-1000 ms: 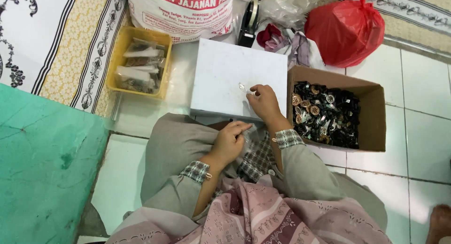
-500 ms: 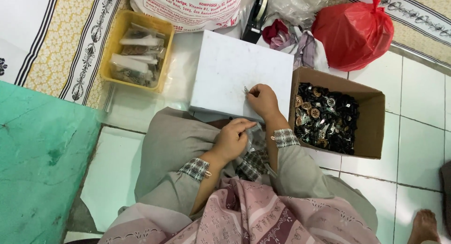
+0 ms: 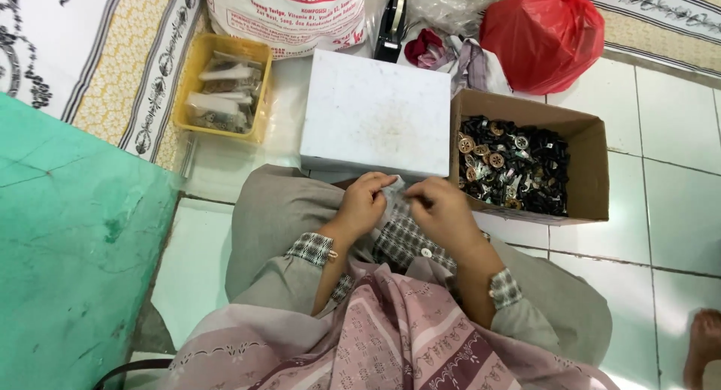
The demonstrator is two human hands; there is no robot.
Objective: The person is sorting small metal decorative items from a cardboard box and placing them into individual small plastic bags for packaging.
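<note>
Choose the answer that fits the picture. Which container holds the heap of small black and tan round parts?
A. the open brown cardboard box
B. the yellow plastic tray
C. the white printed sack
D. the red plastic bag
A: the heap of small black and tan round parts lies inside the open brown cardboard box, to the right of the white rectangular box.

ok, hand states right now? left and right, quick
Left hand: fingers curled, pinching something small; what it is cannot be told.
Right hand: fingers curled beside the left, contents cannot be told.
</note>
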